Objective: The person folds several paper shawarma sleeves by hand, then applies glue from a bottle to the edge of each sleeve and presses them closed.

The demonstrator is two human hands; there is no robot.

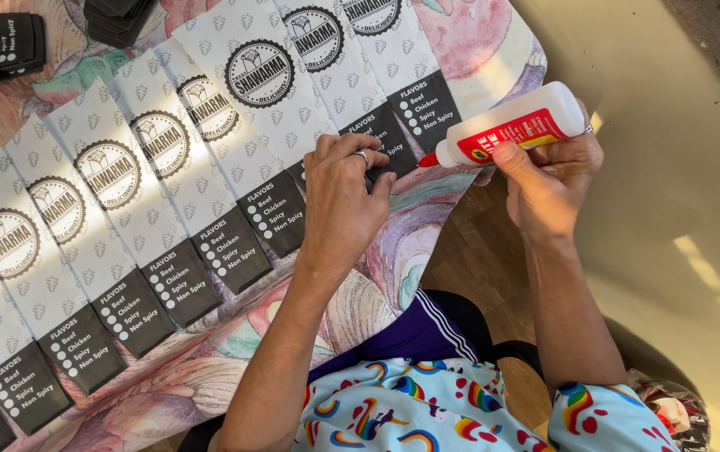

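Glue bottle (517, 125), white with a red label and a red nozzle, is held nearly level in the right hand (550, 180), whose grip is closed round its body with the thumb across the label. The nozzle is pointed at the dark end of a paper sleeve (393, 125) at the near edge of the table (460, 50). That dark end is pressed flat by the left hand (341, 205), fingers bent down on it and nothing grasped. What remains inside the bottle cannot be told.

A row of like sleeves (125, 218) is laid overlapping across a flowered cloth (209, 368), each white with a round black seal and a black lower panel with white print. Folded black stacks (4, 42) are seen at the far left.
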